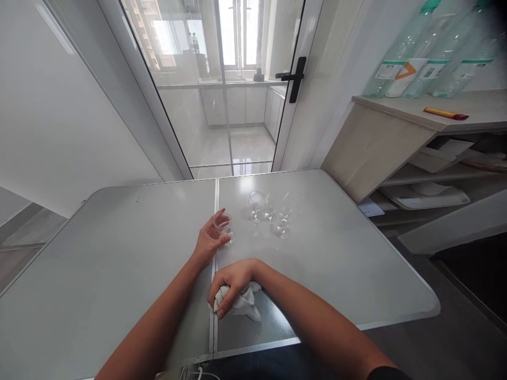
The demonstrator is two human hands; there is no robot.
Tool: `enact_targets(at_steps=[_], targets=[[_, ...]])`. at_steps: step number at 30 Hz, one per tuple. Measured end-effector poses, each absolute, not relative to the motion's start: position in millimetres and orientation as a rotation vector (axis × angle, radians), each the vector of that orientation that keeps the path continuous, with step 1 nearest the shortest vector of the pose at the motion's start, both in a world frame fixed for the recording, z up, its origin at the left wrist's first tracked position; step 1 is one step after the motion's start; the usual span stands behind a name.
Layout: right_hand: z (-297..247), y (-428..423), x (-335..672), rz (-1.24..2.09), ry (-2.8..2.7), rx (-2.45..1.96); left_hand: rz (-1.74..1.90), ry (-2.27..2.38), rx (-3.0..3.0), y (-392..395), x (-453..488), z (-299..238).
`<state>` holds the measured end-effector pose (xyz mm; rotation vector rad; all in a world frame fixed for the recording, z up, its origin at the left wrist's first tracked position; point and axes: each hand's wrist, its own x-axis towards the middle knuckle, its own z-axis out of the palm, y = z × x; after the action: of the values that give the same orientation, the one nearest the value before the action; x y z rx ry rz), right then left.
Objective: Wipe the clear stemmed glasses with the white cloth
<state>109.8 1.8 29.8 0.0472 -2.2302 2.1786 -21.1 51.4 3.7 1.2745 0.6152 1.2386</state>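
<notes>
My left hand (208, 243) is wrapped around the bowl of a small clear stemmed glass (222, 221) near the seam of the table. The foot of this glass shows just below my thumb; whether it touches the tabletop I cannot tell. Closer to me, my right hand (233, 279) is closed on a crumpled white cloth (245, 305), part of which spreads out under the palm. To the right of the held glass stand several more clear stemmed glasses (255, 203), grouped together, one of them nearer (282, 230) than the others.
A grey table (158, 253) with a metal seam and edge lies before me. Beyond it is a glass door (245, 105) with a black handle (297, 79). On the right, a wooden shelf unit (356, 137) carries green-capped plastic bottles (420, 68) and a yellow-and-red stick-shaped packet (446, 113).
</notes>
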Motion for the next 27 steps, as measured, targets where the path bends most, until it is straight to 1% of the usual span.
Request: enact_targets(at_steps=[5, 10, 19, 23, 27], targets=[[19.5, 3.6, 109.4, 2.135, -2.265, 0.09, 1.121, 0.82, 1.534, 53.7, -28.8, -2.3], [10.0, 5.3, 108.5, 2.184, -2.285, 0.124, 0.9, 1.011, 1.684, 49.7, -28.5, -7.9], [2.8, 7.3, 106.4, 2.245, -2.215, 0.02, 0.712, 0.772, 2.017, 44.1, -24.7, 2.0], [2.1, 7.5, 106.7, 2.26, -2.216, -0.007, 0.608, 0.78, 2.28, 41.4, -22.8, 4.3], [3.8, 7.0, 108.1, 2.207, -2.215, 0.063, 0.508, 0.773, 2.492, 39.1, -20.3, 0.7]])
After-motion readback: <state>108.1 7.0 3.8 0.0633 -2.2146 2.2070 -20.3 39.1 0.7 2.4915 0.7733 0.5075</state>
